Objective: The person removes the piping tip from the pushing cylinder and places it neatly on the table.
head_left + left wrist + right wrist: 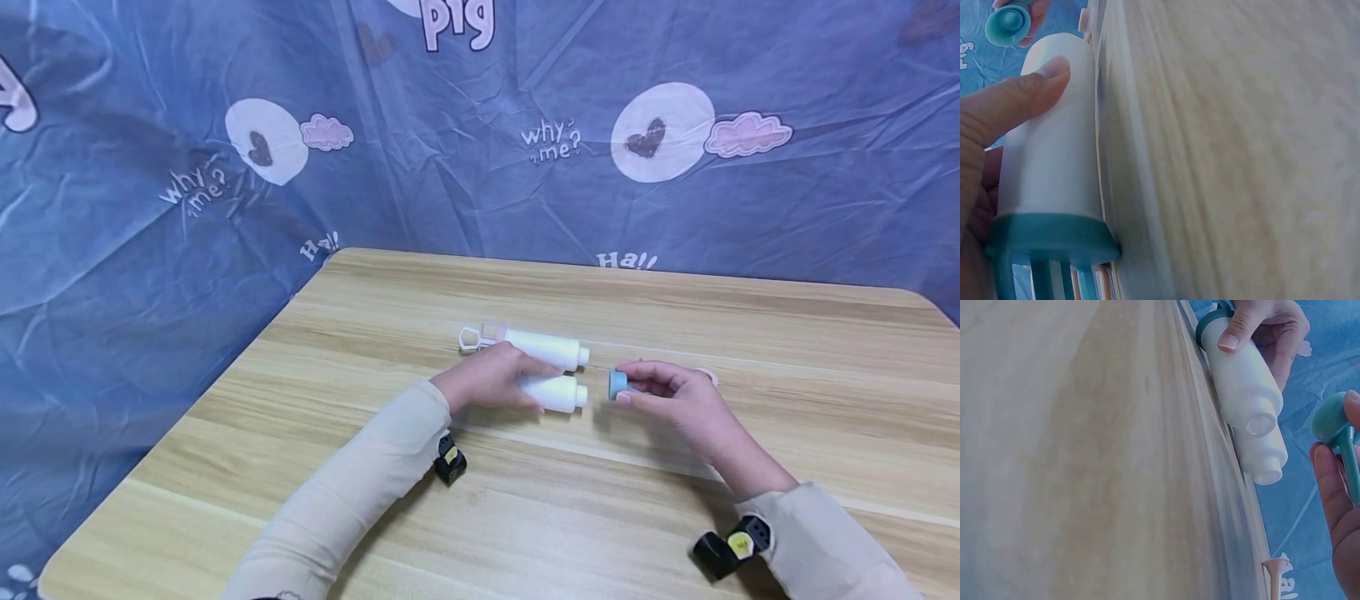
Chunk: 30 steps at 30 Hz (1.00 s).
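Observation:
My left hand (489, 377) grips a white plastic bottle (553, 393) lying on its side, thumb along its wall. A teal collar with prongs (1054, 237) closes the bottle's near end in the left wrist view, while its narrow neck points toward my right hand. My right hand (686, 404) pinches a teal cap (618, 385) with a thin stem (1349, 459), a short gap away from the neck. Just behind the held bottle lies a second white bottle (542, 347), its neck pointing the same way. It has a pale pink collar and a loop-ended handle (472, 337).
A small pink piece with a stem (1275, 572) stands on the wooden table (525, 517) beyond my right hand, mostly hidden in the head view. Behind the table's far edge hangs a blue printed cloth (465, 183).

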{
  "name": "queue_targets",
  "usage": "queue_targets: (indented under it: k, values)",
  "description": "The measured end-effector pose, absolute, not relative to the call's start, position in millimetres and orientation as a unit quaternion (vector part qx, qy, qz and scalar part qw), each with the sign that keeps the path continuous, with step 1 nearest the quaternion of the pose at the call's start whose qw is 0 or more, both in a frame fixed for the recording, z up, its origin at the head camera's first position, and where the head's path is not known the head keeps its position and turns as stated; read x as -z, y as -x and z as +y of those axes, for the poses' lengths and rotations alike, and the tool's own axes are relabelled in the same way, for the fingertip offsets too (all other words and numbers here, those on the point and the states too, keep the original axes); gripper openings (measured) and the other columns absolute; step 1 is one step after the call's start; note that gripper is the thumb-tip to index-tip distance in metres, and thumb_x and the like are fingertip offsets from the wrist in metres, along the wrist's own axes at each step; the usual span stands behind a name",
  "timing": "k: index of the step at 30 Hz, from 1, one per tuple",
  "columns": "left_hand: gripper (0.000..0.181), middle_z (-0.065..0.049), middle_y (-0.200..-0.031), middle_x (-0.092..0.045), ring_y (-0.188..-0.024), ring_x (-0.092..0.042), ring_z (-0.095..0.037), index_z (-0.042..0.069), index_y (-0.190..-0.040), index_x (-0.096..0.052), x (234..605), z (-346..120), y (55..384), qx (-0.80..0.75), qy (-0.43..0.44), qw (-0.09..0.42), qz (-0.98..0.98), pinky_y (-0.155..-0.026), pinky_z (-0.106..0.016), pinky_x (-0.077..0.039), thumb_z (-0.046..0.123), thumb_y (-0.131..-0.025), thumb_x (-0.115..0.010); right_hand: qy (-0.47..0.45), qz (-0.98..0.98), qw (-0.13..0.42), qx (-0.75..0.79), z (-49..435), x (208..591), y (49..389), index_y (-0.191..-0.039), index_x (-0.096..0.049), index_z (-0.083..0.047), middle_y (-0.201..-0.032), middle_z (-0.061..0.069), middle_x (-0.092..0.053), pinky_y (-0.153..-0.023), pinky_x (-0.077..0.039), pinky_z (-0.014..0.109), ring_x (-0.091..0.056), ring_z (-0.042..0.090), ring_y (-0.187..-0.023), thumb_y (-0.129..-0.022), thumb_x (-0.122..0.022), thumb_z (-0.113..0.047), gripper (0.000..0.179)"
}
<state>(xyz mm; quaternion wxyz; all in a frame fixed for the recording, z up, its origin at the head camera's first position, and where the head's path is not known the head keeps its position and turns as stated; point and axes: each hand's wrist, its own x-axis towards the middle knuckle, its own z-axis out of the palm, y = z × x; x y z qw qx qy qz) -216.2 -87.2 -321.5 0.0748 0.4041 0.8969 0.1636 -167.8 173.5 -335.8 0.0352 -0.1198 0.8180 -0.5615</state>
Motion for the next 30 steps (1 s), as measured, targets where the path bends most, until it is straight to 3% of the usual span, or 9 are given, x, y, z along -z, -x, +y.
queue_targets:
  k: [22, 30]
  values:
    - [0.059, -0.001, -0.119, -0.064, -0.099, -0.062, -0.014, 0.013, -0.124, -0.059, 318.8, -85.0, 215.4, -0.135, -0.425, 0.074, 0.892, -0.090, -0.021, -0.047, 0.031, -0.072, -0.078, 0.112, 0.819, 0.043, 0.561, 174.4, 334.2, 167.0, -0.119, -0.056, 0.007, -0.097, -0.015, -0.062, -0.074, -0.049, 0.013, -0.060, -0.003, -0.086, -0.082, -0.071, -0.018, 0.047]
    - [0.058, -0.002, -0.123, -0.061, -0.110, -0.059, -0.016, 0.012, -0.126, -0.058, 313.4, -83.2, 212.7, -0.136, -0.437, 0.044, 0.888, -0.096, -0.023, -0.044, 0.036, -0.076, -0.075, 0.113, 0.821, 0.049, 0.558, 173.6, 333.4, 166.3, -0.120, -0.056, 0.006, -0.100, -0.011, -0.064, -0.076, -0.049, 0.013, -0.061, -0.002, -0.086, -0.082, -0.070, -0.019, 0.048]
